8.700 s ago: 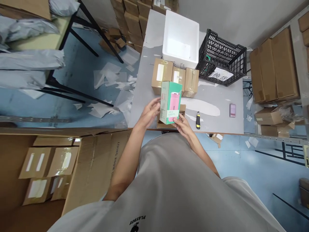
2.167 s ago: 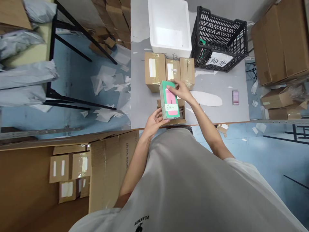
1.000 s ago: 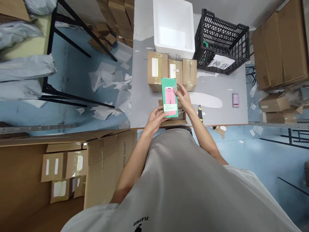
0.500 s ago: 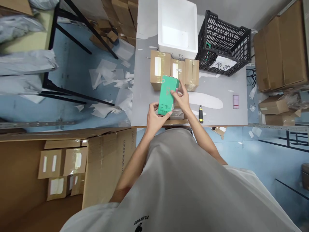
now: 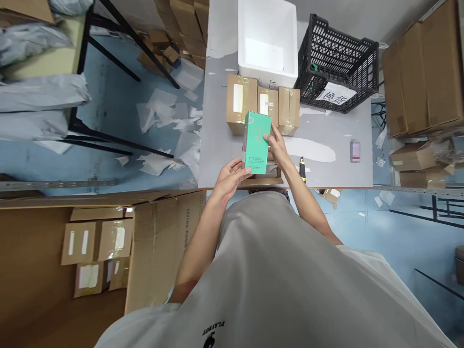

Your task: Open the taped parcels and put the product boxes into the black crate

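Green rectangular cardbd box [image 5: 258, 145], long axis approx. fore-aft, sits betw. L hand [image 5: 228, 180] gripping near-left corner & R hand [image 5: 278, 146] pinching right edge, above open brown cardbd carton [image 5: 263, 181].

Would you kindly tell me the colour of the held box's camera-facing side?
The held box is green on that side, best seen in the head view.

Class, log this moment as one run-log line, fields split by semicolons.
left hand: green rectangular cardboard box, lower-left corner; right hand: same box, right edge; partly hidden: brown cardboard carton; nearby: black-and-yellow cutter
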`<state>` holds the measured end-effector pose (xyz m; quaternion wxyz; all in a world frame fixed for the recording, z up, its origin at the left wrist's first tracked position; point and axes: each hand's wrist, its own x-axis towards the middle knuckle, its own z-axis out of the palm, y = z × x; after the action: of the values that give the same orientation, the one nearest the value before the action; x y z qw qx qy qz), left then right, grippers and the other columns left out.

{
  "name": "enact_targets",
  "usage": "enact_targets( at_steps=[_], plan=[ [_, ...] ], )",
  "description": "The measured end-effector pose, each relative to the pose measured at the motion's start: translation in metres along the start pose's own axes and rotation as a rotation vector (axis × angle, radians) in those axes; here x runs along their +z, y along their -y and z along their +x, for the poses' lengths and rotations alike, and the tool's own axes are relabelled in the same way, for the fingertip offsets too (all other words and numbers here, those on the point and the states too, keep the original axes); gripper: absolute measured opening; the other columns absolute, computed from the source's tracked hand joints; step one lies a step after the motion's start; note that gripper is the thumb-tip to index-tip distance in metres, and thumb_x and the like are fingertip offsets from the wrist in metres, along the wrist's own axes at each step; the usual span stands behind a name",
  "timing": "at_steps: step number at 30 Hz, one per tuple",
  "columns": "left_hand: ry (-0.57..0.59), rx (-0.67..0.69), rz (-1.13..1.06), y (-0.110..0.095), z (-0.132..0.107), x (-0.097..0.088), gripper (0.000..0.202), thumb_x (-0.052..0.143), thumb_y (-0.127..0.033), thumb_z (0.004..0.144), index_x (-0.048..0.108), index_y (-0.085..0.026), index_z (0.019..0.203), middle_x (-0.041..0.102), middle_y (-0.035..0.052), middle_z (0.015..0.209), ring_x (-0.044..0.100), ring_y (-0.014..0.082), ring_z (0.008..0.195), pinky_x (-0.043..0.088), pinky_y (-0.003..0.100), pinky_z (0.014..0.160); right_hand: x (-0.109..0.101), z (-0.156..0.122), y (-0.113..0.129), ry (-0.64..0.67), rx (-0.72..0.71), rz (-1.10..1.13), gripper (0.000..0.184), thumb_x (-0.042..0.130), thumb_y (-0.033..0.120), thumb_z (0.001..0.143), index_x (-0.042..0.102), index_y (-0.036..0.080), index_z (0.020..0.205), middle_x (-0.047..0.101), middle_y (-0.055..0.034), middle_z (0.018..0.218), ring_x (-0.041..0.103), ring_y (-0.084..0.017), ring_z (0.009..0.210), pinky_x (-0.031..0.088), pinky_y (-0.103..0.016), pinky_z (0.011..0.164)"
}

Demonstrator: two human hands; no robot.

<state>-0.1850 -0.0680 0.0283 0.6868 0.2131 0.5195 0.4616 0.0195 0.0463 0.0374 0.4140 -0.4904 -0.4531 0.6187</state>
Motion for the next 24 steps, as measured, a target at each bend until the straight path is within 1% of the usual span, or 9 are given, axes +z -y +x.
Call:
enact_targets(
  at_steps=[4, 7, 8, 10, 12, 15, 18, 21, 24],
  plan=[
    [-0.173, 0.19, 0.177, 0.005, 0.004, 0.011, 0.079, 0.11, -0.03, 0.064, 0.074, -0.023, 0.134, 0.08, 0.0148, 0.147, 0.073, 0.0395, 0.152, 0.065, 0.057, 0.129, 0.004, -0.001, 0.005, -0.007, -0.077, -0.084, 0.109, 0.078, 0.095, 0.095, 0.056, 0.034, 0.183, 0.072, -0.0099, 0.174, 0.066, -0.036, 0.163, 0.065, -0.059, 0.132],
    [-0.301, 0.299, 0.358, 0.007, 0.002, 0.018, 0.084, 0.109, -0.025, 0.068, 0.07, -0.024, 0.142, 0.074, 0.0156, 0.155, 0.067, 0.039, 0.158, 0.071, 0.048, 0.118, 0.011, -0.002, 0.003, -0.046, -0.074, -0.116, 0.121, 0.086, 0.097, 0.087, 0.056, 0.03, 0.183, 0.073, -0.013, 0.171, 0.069, -0.038, 0.161, 0.066, -0.057, 0.132],
    [-0.303, 0.322, 0.391, 0.008, 0.001, 0.019, 0.085, 0.109, -0.026, 0.069, 0.069, -0.025, 0.144, 0.072, 0.0159, 0.158, 0.066, 0.0388, 0.159, 0.073, 0.045, 0.114, 0.013, -0.003, 0.002, -0.061, -0.071, -0.114, 0.124, 0.09, 0.096, 0.083, 0.056, 0.029, 0.183, 0.073, -0.0141, 0.171, 0.07, -0.038, 0.159, 0.066, -0.056, 0.132],
    [-0.251, 0.341, 0.383, 0.009, -0.003, 0.018, 0.082, 0.111, -0.033, 0.072, 0.068, -0.026, 0.142, 0.07, 0.0159, 0.16, 0.066, 0.0382, 0.16, 0.074, 0.042, 0.11, 0.016, -0.004, 0.002, -0.081, -0.059, -0.105, 0.127, 0.096, 0.092, 0.08, 0.056, 0.028, 0.182, 0.074, -0.0152, 0.17, 0.072, -0.038, 0.157, 0.066, -0.055, 0.133],
    [-0.164, 0.299, 0.289, 0.009, -0.004, 0.012, 0.075, 0.111, -0.044, 0.075, 0.069, -0.027, 0.135, 0.073, 0.0152, 0.158, 0.069, 0.0378, 0.157, 0.075, 0.044, 0.109, 0.017, -0.006, 0.003, -0.073, -0.028, -0.096, 0.123, 0.096, 0.09, 0.083, 0.056, 0.03, 0.182, 0.075, -0.0143, 0.17, 0.072, -0.037, 0.158, 0.065, -0.055, 0.134],
    [-0.058, 0.143, 0.125, 0.008, -0.003, -0.001, 0.071, 0.11, -0.055, 0.076, 0.071, -0.026, 0.128, 0.08, 0.0149, 0.15, 0.078, 0.0379, 0.146, 0.076, 0.054, 0.111, 0.017, -0.011, 0.005, -0.036, 0.012, -0.079, 0.117, 0.09, 0.091, 0.089, 0.055, 0.031, 0.183, 0.074, -0.0135, 0.172, 0.069, -0.038, 0.162, 0.065, -0.059, 0.132],
    [0.004, 0.015, 0.038, 0.006, 0.001, -0.01, 0.069, 0.112, -0.048, 0.074, 0.076, -0.024, 0.128, 0.086, 0.0157, 0.141, 0.084, 0.0378, 0.136, 0.075, 0.061, 0.115, 0.018, -0.015, 0.006, -0.01, 0.013, -0.081, 0.115, 0.086, 0.094, 0.091, 0.056, 0.031, 0.183, 0.071, -0.0141, 0.177, 0.066, -0.04, 0.167, 0.065, -0.061, 0.131],
    [-0.002, -0.017, 0.019, 0.006, 0.003, -0.013, 0.068, 0.113, -0.042, 0.071, 0.08, -0.021, 0.127, 0.087, 0.0171, 0.141, 0.085, 0.0381, 0.136, 0.073, 0.06, 0.12, 0.018, -0.019, 0.007, -0.002, 0.024, -0.066, 0.113, 0.088, 0.092, 0.09, 0.058, 0.032, 0.181, 0.071, -0.0129, 0.177, 0.063, -0.04, 0.169, 0.064, -0.062, 0.133],
    [-0.015, -0.024, 0.018, 0.006, 0.006, -0.014, 0.07, 0.115, -0.041, 0.066, 0.082, -0.02, 0.125, 0.087, 0.0181, 0.143, 0.085, 0.0388, 0.136, 0.073, 0.058, 0.119, 0.016, -0.019, 0.01, 0.022, 0.021, -0.056, 0.109, 0.088, 0.09, 0.091, 0.06, 0.033, 0.179, 0.072, -0.012, 0.176, 0.061, -0.039, 0.171, 0.062, -0.064, 0.135]
  ],
)
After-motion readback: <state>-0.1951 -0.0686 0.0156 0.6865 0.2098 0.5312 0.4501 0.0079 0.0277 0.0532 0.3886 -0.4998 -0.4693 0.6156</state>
